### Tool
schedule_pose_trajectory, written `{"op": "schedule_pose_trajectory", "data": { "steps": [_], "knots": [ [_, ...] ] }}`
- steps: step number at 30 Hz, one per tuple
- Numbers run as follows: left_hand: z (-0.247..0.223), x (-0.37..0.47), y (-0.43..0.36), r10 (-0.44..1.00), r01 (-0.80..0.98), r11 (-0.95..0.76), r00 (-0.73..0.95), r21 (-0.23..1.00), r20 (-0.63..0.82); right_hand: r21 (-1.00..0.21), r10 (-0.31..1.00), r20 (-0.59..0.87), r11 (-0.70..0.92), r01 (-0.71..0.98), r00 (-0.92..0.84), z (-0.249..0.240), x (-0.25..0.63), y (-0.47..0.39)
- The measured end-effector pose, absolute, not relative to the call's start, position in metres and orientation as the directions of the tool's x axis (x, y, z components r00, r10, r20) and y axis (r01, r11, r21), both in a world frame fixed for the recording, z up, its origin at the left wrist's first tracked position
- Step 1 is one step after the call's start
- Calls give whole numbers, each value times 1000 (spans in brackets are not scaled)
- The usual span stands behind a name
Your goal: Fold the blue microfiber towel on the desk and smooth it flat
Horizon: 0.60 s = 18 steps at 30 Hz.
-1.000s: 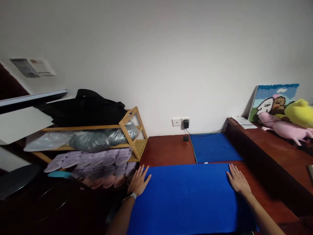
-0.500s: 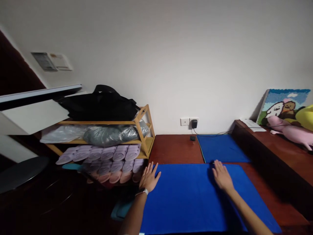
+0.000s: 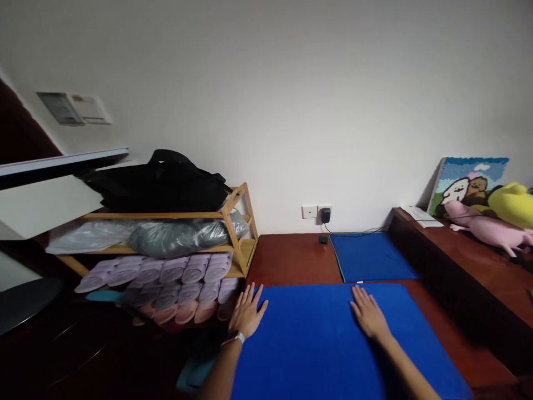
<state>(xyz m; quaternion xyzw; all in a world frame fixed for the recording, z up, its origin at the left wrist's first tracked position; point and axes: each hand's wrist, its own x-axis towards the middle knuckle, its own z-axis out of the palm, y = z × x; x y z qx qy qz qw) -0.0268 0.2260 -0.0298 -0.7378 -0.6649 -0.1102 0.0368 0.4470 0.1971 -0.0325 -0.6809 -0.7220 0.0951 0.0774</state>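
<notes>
A large blue cloth (image 3: 312,339) lies flat across the dark red wooden surface in front of me. My left hand (image 3: 246,311) rests at its far left corner, fingers spread, with a watch on the wrist. My right hand (image 3: 370,312) lies flat on the cloth near its far edge, fingers stretched out. Neither hand holds anything. Just beyond the right fingertips a small white tag (image 3: 360,282) shows at the cloth's edge. A smaller blue mat (image 3: 375,256) lies farther back, against the wall.
At left stands a wooden rack (image 3: 244,233) with lilac slippers (image 3: 195,268), plastic-wrapped bundles and a black bag (image 3: 166,183). A black plug (image 3: 325,215) sits in the wall socket, its cable running right. A raised ledge (image 3: 462,250) holds a pink plush toy (image 3: 483,225) and a picture.
My right hand has come down onto the cloth and slightly toward me, uncovering the white tag. The left hand stays at the corner. The view has shifted slightly right.
</notes>
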Motion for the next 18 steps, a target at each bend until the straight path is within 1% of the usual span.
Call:
{"op": "schedule_pose_trajectory", "data": {
  "steps": [3, 5, 8, 12, 18],
  "knots": [
    [-32, -27, 227, 973, 990, -111, 90, 91, 211, -161, 985, -57, -169, 972, 162, -48, 547, 194],
    [-31, -27, 228, 975, 990, -107, 87, 90, 202, -136, 965, -69, -259, 956, 252, -56, 595, 193],
    [-31, -27, 229, 976, 990, -103, 82, 98, 202, -147, 959, -57, -283, 948, 278, -65, 628, 192],
    [-32, -26, 229, 975, 989, -106, 83, 106, 207, -147, 958, -32, -286, 947, 284, -70, 626, 193],
    [-29, -25, 227, 976, 988, -111, 89, 103, 200, -128, 950, -96, -308, 943, 298, -54, 617, 192]
  ]
}}
